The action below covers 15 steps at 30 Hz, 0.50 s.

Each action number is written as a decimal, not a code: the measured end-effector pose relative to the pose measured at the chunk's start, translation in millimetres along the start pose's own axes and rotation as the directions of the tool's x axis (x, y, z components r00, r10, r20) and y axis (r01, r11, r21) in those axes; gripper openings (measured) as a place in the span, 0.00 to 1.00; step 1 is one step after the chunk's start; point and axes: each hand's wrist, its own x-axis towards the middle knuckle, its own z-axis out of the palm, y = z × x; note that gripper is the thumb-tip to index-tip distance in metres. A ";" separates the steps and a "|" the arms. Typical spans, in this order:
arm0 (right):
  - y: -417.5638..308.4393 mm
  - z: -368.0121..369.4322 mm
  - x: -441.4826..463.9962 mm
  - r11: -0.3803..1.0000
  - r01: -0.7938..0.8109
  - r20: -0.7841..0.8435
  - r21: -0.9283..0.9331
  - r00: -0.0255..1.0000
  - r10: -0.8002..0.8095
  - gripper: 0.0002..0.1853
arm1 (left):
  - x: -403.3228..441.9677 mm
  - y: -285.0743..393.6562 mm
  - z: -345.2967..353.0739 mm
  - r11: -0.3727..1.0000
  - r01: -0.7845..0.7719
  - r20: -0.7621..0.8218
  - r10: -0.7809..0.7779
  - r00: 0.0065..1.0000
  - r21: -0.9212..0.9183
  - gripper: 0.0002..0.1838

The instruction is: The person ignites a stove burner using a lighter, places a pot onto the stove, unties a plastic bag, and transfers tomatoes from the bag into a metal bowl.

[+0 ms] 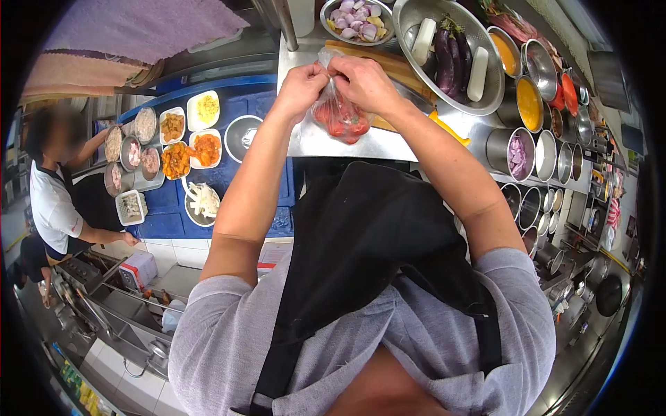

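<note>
A clear plastic bag of red pieces [345, 123], perhaps tomatoes or peppers, rests at the front edge of the steel counter [305, 142]. My left hand [303, 90] pinches the bag's gathered neck from the left. On the right side of the neck, my right hand [363, 82] grips the plastic with curled fingers. Both hands are close together above the red contents. Behind and to the right lie a wooden cutting board [395, 66] and a knife with a yellow handle [449, 129], its blade partly hidden by my right forearm.
A colander [487, 73] holds eggplants and white vegetables, beside a bowl of peeled onions [356, 19]. Metal pots [512, 154] line the right. Food dishes [205, 151] stand on a blue surface [243, 201] at left, where another person [59, 201] stands.
</note>
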 end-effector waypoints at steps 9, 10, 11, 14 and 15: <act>-2.8 24.4 -6.5 0.998 -0.019 -0.109 -0.066 0.994 0.012 0.06 | -7.3 -5.9 8.3 0.999 0.014 0.000 -0.014 1.000 -0.051 0.10; -2.3 26.9 -6.8 0.996 -0.029 -0.125 -0.080 0.992 0.019 0.05 | -7.3 -4.4 9.4 0.997 0.032 -0.025 -0.034 0.999 -0.073 0.07; -2.6 27.7 -7.2 0.995 -0.039 -0.141 -0.094 0.990 0.025 0.05 | -7.6 -3.0 10.3 0.994 0.050 -0.049 -0.055 0.997 -0.096 0.06; -3.2 27.5 -10.1 0.993 -0.040 -0.135 -0.107 0.991 0.025 0.05 | -3.5 -10.0 4.0 0.995 -0.012 -0.028 0.015 0.999 0.097 0.07; -3.0 26.9 -10.8 0.994 -0.041 -0.134 -0.106 0.991 0.026 0.05 | -3.3 -10.1 3.7 0.995 -0.011 -0.028 0.014 1.000 0.098 0.07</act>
